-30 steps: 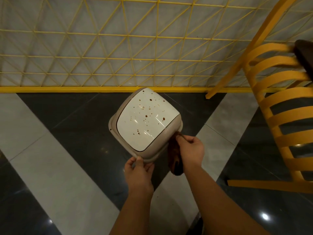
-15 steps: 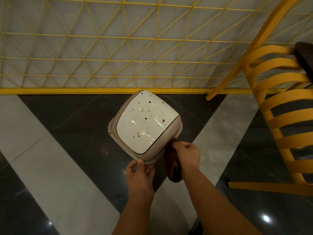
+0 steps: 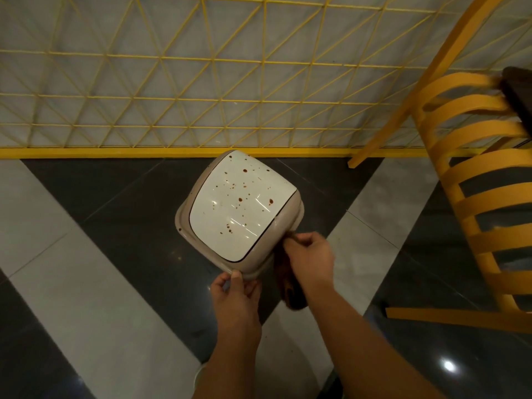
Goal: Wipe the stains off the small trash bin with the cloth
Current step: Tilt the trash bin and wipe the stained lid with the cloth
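One small trash bin [image 3: 240, 208] is seen from above, standing on the floor [image 3: 95, 283] of dark and pale tiles. Its white lid [image 3: 239, 203] is speckled with many small brown stains, too many and too fine to be counted exactly; the beige rim around the lid is visible on the near and left sides. Two hands are at the bin. The near corner of the rim is pinched by the left hand [image 3: 234, 300], thumb on top and fingers curled below. One dark brown cloth [image 3: 289, 286] is gripped by the right hand [image 3: 309, 262], whose fingers are curled round it; the cloth is pressed against the bin's near right side, below the lid, and its loose end hangs down just beside the left hand. Beyond the bin, one yellow lattice fence [image 3: 201, 82] is set along a yellow base rail. To the right of the bin, well apart from it, one yellow slatted chair [image 3: 472, 197] is seen, with a dark object at its upper edge that cannot be identified.
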